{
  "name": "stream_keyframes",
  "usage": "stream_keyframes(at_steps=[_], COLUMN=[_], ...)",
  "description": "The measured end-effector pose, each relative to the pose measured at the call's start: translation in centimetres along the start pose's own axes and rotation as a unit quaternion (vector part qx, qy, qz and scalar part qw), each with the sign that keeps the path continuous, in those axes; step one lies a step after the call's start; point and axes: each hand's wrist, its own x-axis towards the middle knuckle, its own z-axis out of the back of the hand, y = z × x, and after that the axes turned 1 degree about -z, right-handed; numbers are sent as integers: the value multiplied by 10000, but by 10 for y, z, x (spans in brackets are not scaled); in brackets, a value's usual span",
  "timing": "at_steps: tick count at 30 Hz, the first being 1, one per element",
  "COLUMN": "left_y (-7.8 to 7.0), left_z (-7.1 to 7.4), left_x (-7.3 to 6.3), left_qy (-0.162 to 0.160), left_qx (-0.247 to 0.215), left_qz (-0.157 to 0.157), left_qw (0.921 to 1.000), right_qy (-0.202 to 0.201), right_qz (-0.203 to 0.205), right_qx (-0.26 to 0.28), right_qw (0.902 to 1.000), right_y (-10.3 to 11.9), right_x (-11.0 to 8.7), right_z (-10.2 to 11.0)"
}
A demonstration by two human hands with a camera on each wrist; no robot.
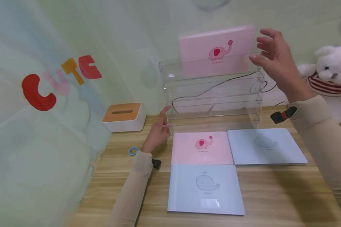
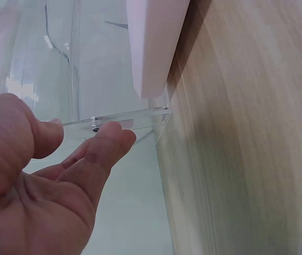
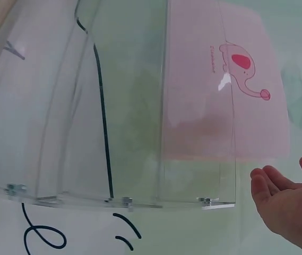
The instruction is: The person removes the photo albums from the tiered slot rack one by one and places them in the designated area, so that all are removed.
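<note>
A clear acrylic rack with several tiers stands at the back of the table. In its top tier a pink book with an elephant on the cover stands upright, leaning back a little. My right hand hovers by the rack's top right end, fingers spread and relaxed, apart from the book. At the rack's left side panel, the fingertips of my left hand touch the edge; the left wrist view shows the thumb and fingers spaced along the panel. Nothing stands in the lower tiers.
Before the rack lie another pink elephant book, a blue whale book beside it and another blue whale book nearer. A tissue box and blue ring are left. A white plush bear sits right.
</note>
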Motion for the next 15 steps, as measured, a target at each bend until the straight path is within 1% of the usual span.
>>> stream_keyframes(at_steps=[4, 11, 15], left_y=[0, -1, -1], left_z=[-1, 1, 1], left_x=[0, -1, -1], left_qy=[-10, 11, 49], left_qx=[41, 57, 56], left_qz=[-91, -39, -7], left_qw=[9999, 10000, 10000], right_qy=[-70, -63, -127], right_qz=[-82, -80, -209], right_qx=[30, 378, 502], right_qw=[9999, 9992, 9984], right_y=[6, 9, 9], right_x=[12, 26, 32], right_z=[3, 2, -1])
